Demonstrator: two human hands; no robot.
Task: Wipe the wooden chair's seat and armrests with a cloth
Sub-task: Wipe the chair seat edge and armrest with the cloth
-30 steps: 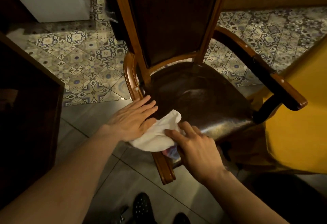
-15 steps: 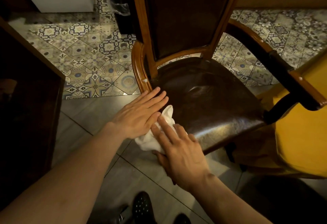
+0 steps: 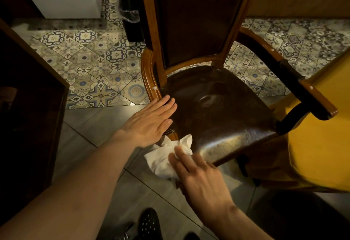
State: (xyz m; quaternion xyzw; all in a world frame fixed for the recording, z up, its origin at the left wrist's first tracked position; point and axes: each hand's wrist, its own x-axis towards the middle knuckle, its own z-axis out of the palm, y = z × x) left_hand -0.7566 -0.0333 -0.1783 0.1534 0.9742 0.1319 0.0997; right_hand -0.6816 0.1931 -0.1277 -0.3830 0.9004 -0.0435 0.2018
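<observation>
A wooden chair with a dark glossy seat [image 3: 223,111] and tall padded back stands in front of me. Its left armrest [image 3: 149,76] curves down beside the seat; the right armrest [image 3: 306,92] juts out at the right. My left hand [image 3: 149,124] lies flat, fingers together, over the front part of the left armrest and the seat's left edge. A crumpled white cloth [image 3: 166,156] covers the armrest's front end at the seat's near-left corner. My right hand [image 3: 200,179] presses on the cloth from the near side with its fingers over it.
Yellow fabric [image 3: 322,145] hangs close against the chair's right side. A dark wooden cabinet [image 3: 28,116] stands at the left. A black bin [image 3: 130,18] with a plastic liner sits behind the chair on patterned tiles. My dark shoe [image 3: 149,222] is on the grey floor below.
The cloth and my right hand have slid back toward me, down over the armrest's front end. My left hand has stayed flat on the armrest. The camera has shifted slightly.
</observation>
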